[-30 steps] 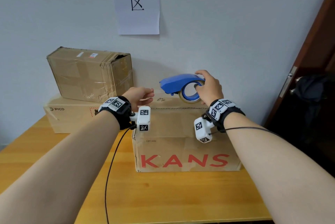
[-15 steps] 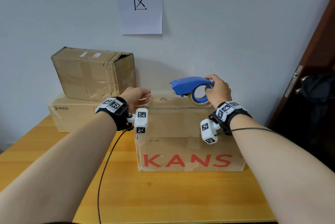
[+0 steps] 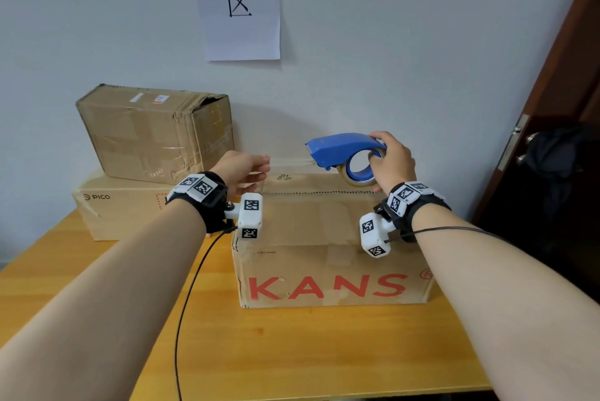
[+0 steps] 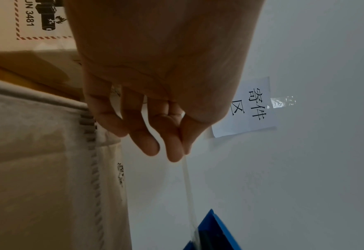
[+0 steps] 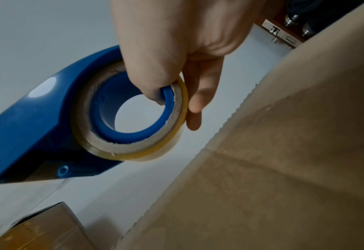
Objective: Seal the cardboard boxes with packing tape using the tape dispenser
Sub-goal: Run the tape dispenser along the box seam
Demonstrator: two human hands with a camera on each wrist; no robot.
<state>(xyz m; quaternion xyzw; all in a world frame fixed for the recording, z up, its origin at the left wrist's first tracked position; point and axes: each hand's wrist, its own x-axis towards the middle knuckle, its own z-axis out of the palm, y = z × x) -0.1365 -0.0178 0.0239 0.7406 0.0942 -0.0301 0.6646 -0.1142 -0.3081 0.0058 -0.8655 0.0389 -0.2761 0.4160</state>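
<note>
A cardboard box marked KANS stands on the wooden table. Above its top right, my right hand grips a blue tape dispenser by its ring; the thumb hooks inside the clear tape roll. My left hand hovers over the box's top left edge and pinches the free end of a clear tape strip between thumb and forefinger. The strip runs taut from that hand to the dispenser's mouth, a little above the box top.
Two more cardboard boxes are stacked at the back left: a taped brown one on a flat PICO box. A paper sign hangs on the wall. A dark door with a handle stands at the right.
My right hand has carried the dispenser to the right, away from the left hand, and the tape strip between them has grown longer. The left hand has stayed at the box's left edge.
</note>
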